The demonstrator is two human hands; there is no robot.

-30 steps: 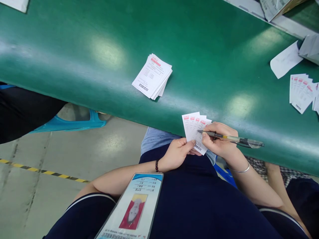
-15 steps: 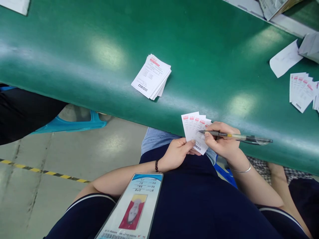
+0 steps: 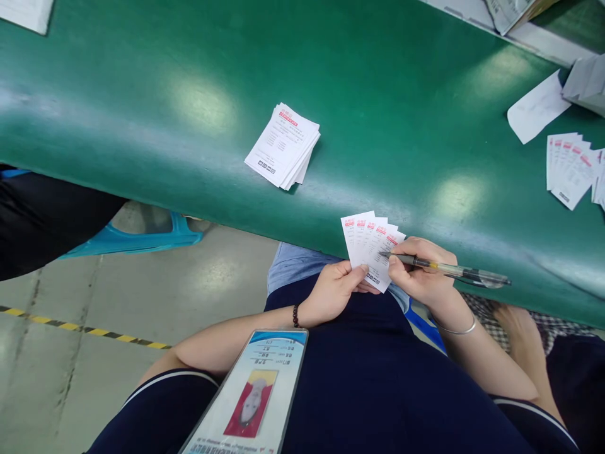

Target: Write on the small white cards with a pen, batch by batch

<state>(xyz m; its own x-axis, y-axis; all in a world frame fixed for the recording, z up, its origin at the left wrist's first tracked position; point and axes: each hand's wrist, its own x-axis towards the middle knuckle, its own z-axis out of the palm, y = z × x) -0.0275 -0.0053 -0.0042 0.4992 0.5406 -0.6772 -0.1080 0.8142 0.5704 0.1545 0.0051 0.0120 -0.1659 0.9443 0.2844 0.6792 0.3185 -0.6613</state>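
Note:
My left hand [image 3: 334,291] pinches several fanned white cards [image 3: 367,249] with red headings at their lower end, its thumb on top and its other fingers mostly hidden beneath. The cards are at the table's front edge, above my lap. My right hand [image 3: 422,270] is closed round a clear pen [image 3: 444,267], whose tip points left onto the front cards. Whether the tip touches the paper is too small to tell. A stack of similar cards [image 3: 284,145] lies on the green table [image 3: 378,113], up and to the left of my hands.
More fanned cards [image 3: 571,169], a loose white paper [image 3: 539,107] and a grey-white packet [image 3: 587,85] lie at the right. A badge [image 3: 259,391] hangs over my front. A blue stool [image 3: 142,238] stands left; another person's arm [image 3: 524,340] shows lower right.
The pen and my right hand have shifted slightly down, and the pen's tip has moved a little right. More of the front card's red heading shows. The whole view has shifted slightly.

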